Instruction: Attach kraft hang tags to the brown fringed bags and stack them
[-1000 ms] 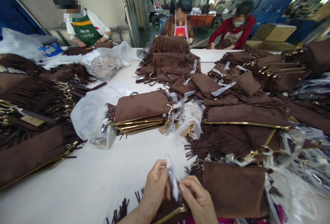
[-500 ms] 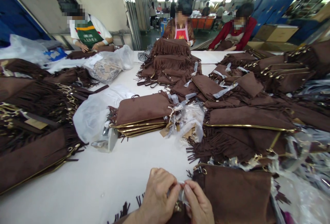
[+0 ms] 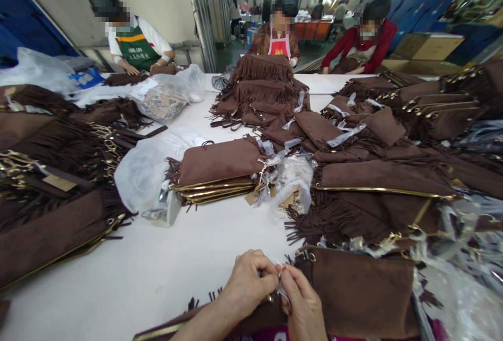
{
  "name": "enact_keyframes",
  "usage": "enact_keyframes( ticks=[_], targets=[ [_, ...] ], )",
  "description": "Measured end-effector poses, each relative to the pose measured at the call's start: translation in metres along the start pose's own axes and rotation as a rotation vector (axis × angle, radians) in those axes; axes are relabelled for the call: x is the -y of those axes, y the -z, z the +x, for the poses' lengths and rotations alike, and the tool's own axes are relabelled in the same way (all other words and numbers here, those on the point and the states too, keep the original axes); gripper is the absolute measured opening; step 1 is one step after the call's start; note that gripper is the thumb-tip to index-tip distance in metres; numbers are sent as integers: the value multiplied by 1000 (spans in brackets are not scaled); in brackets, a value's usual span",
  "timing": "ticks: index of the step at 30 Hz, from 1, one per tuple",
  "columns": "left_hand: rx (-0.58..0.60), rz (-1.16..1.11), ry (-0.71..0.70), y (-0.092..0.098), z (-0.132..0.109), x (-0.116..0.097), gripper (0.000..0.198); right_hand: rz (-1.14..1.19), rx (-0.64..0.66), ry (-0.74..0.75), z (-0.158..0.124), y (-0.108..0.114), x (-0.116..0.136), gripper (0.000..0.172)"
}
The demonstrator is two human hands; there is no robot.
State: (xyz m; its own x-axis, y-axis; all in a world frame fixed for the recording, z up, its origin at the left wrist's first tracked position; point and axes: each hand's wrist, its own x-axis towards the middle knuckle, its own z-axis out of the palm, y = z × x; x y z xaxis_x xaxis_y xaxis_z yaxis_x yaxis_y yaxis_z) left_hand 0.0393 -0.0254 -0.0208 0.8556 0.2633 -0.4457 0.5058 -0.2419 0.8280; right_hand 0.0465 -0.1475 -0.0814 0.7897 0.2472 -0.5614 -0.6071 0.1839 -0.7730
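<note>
My left hand (image 3: 249, 283) is closed, thumb and forefinger pinched together at the front edge of the table. Close against it, my right hand (image 3: 302, 299) pinches too, and a small strip of white plastic wrap (image 3: 282, 289) shows between the two sets of fingertips. A bit of gold-coloured metal peeks out under the left fingers. Below both hands lies a brown fringed bag (image 3: 204, 320) with a gold zipper edge, partly covered by my forearms. Right of my right hand, another brown bag (image 3: 361, 294) lies flat.
A stack of brown bags (image 3: 222, 163) with gold zippers stands mid-table, beside a clear plastic bag (image 3: 293, 184) of tags. A small clear box-like holder (image 3: 167, 207) sits left of it. Piles of fringed bags (image 3: 55, 231) flank both sides. Several co-workers work across the table.
Both hands stay pinched together, with the left wrist turned slightly and the white wrap now more visible. More of the bag beneath, including its gold zipper edge, shows at the bottom.
</note>
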Motion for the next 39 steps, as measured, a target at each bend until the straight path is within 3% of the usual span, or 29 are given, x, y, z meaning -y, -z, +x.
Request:
enact_keyframes(
  ticks=[6, 13, 20, 28, 32, 39],
  targets=[
    [-14, -76, 53, 1, 2, -2, 15, 29, 40, -73, 5, 6, 0, 36],
    [-68, -61, 29, -3, 1, 3, 15, -26, 54, 39, 4, 5, 3, 34],
    [-94, -68, 45, -2, 1, 4, 14, 42, 50, -8, 4, 6, 1, 34],
    [138, -260, 91, 4, -4, -3, 5, -151, 70, 25, 0, 2, 7, 43],
    [149, -257, 55, 6, -6, -8, 6, -219, 152, 36, 0, 3, 15, 42],
    [224, -770, 40, 12, -2, -3, 21, -256, 323, 102, 0, 15, 42, 30]
  ],
)
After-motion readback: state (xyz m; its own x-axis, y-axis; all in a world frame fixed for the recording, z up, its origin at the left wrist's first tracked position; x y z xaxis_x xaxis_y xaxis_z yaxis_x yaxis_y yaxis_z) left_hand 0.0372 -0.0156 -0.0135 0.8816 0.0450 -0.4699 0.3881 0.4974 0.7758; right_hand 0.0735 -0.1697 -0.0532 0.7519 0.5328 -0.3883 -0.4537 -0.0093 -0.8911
